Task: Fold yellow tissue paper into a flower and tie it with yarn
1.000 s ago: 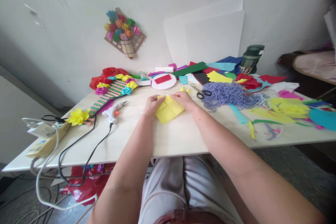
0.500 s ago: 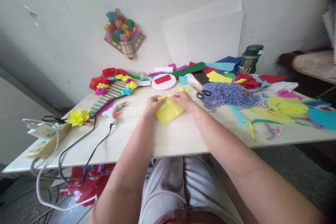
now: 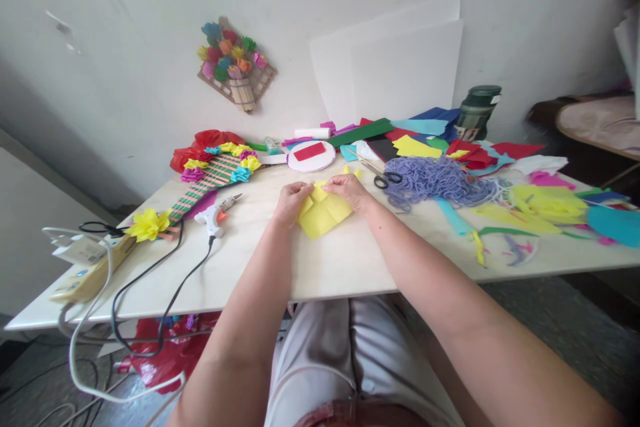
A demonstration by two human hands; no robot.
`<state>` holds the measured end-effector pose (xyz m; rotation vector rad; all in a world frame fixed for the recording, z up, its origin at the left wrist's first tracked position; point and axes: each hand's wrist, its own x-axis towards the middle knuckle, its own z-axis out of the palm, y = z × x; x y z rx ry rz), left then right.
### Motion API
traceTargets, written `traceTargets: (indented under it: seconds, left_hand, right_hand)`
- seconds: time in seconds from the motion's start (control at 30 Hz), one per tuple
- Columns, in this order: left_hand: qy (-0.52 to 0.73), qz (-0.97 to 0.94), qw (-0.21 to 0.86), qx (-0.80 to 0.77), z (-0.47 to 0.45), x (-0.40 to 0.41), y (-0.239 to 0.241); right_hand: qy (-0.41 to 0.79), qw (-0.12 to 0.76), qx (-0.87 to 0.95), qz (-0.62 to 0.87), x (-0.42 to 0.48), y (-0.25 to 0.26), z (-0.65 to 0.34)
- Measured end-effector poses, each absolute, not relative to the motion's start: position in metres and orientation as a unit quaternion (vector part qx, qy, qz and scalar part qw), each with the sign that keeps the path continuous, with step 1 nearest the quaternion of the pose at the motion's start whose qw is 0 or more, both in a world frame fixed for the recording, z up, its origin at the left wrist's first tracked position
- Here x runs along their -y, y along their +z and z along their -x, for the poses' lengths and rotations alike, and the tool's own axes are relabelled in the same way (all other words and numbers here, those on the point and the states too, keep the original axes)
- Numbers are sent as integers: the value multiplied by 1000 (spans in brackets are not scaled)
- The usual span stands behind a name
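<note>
Two hands work together under my head camera, and one yellow sheet sits between them. The left hand pinches its upper left part between thumb and fingers; the right hand pinches the upper edge farther right, thumb and fingertips close together. From where I watch, most of the sheet spreads between the hands and on the near side of the fingertips — toward the person — with creases running across it. I cannot tell whether its lower edge touches the table or hangs just above it. Beyond the fingers I see a white oval with a red rectangle on it. To the right of the right hand lie the black-handled scissors, touching a heap of bluish-purple yarn. Well off to the left of the left hand, I have the glue gun lying on the tabletop — apart from the sheet.
</note>
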<state>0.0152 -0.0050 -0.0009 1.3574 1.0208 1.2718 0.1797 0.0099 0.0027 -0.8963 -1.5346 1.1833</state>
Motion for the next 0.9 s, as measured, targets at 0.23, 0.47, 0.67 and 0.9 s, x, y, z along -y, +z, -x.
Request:
traceTargets:
  seconds: [0.23, 0.47, 0.67, 0.9]
  left_hand:
    - [513, -553, 503, -422, -13, 3, -3]
    - [513, -570, 473, -433, -14, 3, -4]
    - [524, -560, 475, -432, -14, 3, -4]
    - [524, -566, 453, -447, -14, 2, -4]
  right_hand:
    - [488, 485, 626, 367, -10, 2, -180]
    - [481, 479, 638, 363, -12, 1, -179]
    - [479, 469, 652, 354, -13, -1, -178]
    - [464, 470, 660, 358, -12, 0, -179]
